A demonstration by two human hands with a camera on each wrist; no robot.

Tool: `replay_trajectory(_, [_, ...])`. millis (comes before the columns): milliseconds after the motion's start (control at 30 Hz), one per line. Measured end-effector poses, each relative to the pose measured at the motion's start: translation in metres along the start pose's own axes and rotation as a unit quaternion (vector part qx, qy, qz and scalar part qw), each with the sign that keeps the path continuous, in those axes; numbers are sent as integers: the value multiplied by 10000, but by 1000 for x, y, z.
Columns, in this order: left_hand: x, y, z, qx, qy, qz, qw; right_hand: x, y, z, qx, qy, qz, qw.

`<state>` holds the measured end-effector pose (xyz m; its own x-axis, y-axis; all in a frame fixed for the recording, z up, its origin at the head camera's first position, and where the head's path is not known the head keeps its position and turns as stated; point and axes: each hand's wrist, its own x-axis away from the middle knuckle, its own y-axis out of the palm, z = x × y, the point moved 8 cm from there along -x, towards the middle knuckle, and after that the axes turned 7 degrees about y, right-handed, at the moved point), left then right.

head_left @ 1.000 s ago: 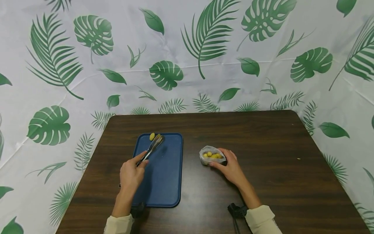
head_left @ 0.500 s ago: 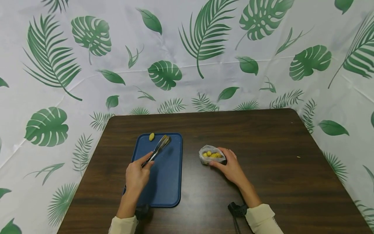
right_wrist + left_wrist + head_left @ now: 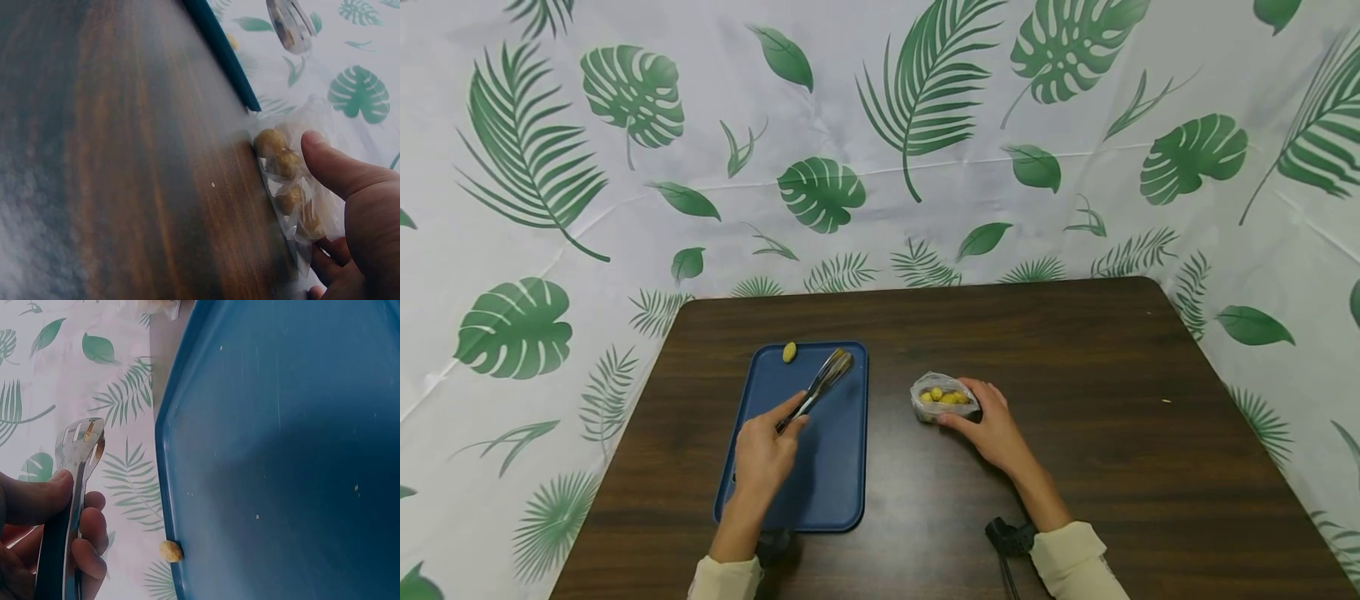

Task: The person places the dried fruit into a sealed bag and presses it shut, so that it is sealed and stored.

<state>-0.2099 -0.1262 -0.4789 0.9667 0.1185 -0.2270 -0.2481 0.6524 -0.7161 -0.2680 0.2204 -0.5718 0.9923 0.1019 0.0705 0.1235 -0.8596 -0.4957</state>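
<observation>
My left hand (image 3: 763,454) grips metal tongs (image 3: 816,389) above a blue tray (image 3: 831,492). The tong ends point away and to the right, over the tray's far right part, with a yellowish tint on their inner faces. One small yellow ball-like piece (image 3: 789,352) lies at the tray's far left rim; the left wrist view shows this piece (image 3: 170,551) at the edge too. Right of the tray, my right hand (image 3: 996,429) holds the side of an opened clear plastic bag (image 3: 923,410), thumb in front. Several roundish yellow pieces (image 3: 287,164) sit inside the bag.
The dark wooden table (image 3: 1075,358) extends around the tray and bag. A small pale scrap (image 3: 1166,401) lies at the right. Tiny crumbs dot the tray. Behind the table hangs a white leaf-print cloth (image 3: 715,242).
My left hand has carried the tongs rightward across the tray, away from the yellow piece at its far rim. The right hand and the bag have stayed put.
</observation>
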Motion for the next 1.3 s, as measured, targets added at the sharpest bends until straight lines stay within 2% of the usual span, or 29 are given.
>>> replay_trajectory(333, [4, 9, 8, 111, 97, -132, 9998, 1, 1, 0, 19, -44, 15, 10000])
replay_trajectory(733, [4, 11, 22, 47, 347, -83, 9994, 1, 1, 0, -81, -42, 19, 10000])
replay_trajectory(900, [4, 16, 28, 45, 503, -109, 9987, 0, 0, 0, -75, -65, 21, 9999])
replay_trajectory(1300, [9, 23, 39, 184, 635, -213, 9976, 0, 0, -2, -30, -56, -20, 10000])
